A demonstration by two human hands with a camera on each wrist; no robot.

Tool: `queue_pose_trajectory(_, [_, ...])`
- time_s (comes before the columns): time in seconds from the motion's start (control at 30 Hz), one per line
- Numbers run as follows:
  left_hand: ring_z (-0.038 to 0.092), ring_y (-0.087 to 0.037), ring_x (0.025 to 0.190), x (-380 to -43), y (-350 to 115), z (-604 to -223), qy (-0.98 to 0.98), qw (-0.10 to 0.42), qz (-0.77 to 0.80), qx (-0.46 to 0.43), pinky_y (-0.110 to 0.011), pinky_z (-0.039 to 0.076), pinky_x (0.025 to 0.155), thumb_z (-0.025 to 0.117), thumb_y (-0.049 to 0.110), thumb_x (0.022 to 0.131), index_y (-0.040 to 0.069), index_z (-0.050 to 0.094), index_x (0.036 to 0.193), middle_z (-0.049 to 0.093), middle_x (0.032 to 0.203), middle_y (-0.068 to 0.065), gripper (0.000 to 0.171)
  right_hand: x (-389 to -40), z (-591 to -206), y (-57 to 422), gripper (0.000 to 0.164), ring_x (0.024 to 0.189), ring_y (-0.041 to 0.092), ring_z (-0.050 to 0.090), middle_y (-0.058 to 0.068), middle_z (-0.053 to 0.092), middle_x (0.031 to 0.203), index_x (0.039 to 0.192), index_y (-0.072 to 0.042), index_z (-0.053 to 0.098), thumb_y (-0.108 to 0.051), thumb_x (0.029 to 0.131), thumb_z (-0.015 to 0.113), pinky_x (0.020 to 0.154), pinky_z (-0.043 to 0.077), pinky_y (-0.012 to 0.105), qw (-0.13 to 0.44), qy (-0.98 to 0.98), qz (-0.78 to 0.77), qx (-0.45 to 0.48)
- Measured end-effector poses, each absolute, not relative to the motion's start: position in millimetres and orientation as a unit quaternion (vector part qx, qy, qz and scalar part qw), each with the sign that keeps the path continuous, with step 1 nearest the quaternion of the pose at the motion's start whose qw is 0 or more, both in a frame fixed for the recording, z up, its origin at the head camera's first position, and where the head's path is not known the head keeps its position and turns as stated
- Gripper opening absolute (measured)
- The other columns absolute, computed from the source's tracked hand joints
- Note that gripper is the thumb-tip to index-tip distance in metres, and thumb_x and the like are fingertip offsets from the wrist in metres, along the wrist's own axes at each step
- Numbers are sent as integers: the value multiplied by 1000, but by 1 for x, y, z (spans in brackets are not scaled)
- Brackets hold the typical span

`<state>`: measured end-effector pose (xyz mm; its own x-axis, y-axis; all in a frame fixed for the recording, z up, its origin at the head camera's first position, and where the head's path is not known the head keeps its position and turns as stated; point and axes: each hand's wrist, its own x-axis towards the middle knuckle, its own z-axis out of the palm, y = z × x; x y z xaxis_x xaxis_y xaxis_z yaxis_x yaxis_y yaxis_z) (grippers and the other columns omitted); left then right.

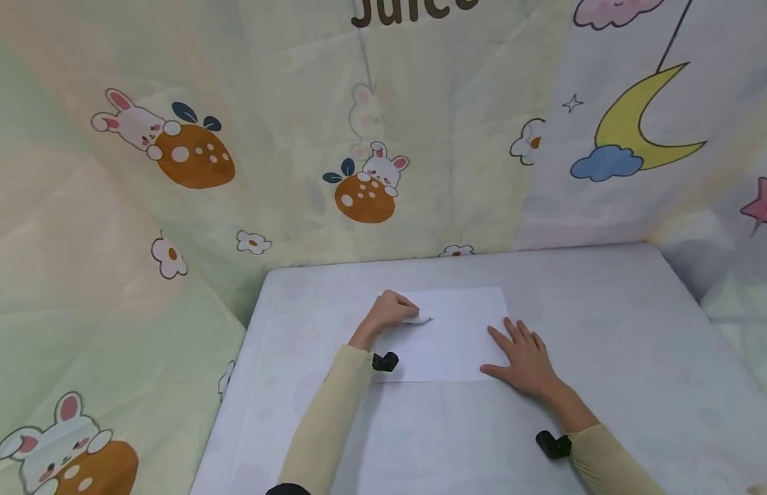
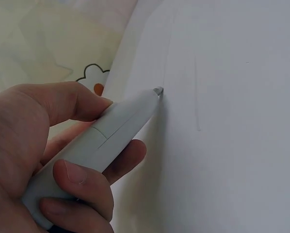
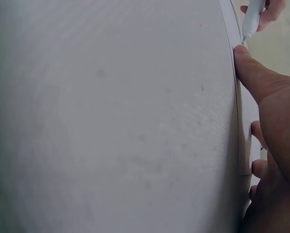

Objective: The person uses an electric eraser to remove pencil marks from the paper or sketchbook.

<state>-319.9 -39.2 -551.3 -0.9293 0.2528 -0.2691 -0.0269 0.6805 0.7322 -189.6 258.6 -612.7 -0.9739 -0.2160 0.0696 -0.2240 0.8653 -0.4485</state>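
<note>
A sheet of white paper (image 1: 445,354) lies on the white-covered table. My left hand (image 1: 389,311) grips a thick white pen (image 1: 415,320) over the sheet's left half. In the left wrist view, the pen (image 2: 120,121) has a fat body like a correction pen and a small metal tip. That tip is at the sheet's surface, where faint straight lines show; whether it touches is hard to tell. Fingers and thumb wrap the pen's body. My right hand (image 1: 525,361) rests with spread fingers on the sheet's right edge; its thumb (image 3: 256,73) presses near the border in the right wrist view.
The table (image 1: 606,309) extends around the sheet, with its back edge against a printed cloth (image 1: 284,124) that hangs behind and at the sides. Black wrist cameras sit at the left cuff (image 1: 385,361) and the right cuff (image 1: 553,445).
</note>
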Motion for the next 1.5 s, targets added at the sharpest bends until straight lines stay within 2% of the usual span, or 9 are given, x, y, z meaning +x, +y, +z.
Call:
queue_pose_trajectory(0.23, [60,-13,83,-323,-41,-554,899,177,396,64,-28,47,68,76,27,81,15,80,90,72,93,3,16,-190,-609,257,88,139,51,14,29,26,152,145,-7,45,-59,78,71,104,9,68,8,-965,234,115])
queue_pose_trajectory(0.67, [52,-13,70,-325,-42,-551,893,186,405,66,-27,42,61,76,26,81,15,80,91,70,89,4,15,-190,-609,260,88,139,51,14,29,26,152,145,-7,45,-59,78,71,104,9,68,10,-966,232,111])
queue_pose_trajectory(0.9, [57,-10,80,-328,-36,-554,887,192,411,83,-26,45,67,76,28,80,16,81,90,71,92,6,16,-189,-610,259,87,138,51,15,29,27,151,144,-7,47,-58,78,72,103,10,68,15,-965,237,114])
queue_pose_trajectory(1.17, [57,-13,72,-327,-45,-548,901,179,390,69,-28,45,61,74,27,82,18,80,89,71,91,5,14,-190,-611,258,88,139,50,14,29,25,152,145,-8,45,-58,78,71,104,9,68,13,-965,237,112])
queue_pose_trajectory(1.5, [57,-14,70,-330,-41,-554,888,198,407,78,-28,45,59,75,27,79,19,81,87,71,89,6,13,-189,-610,258,89,139,50,13,28,25,152,145,-8,45,-60,78,70,104,9,68,5,-966,236,107])
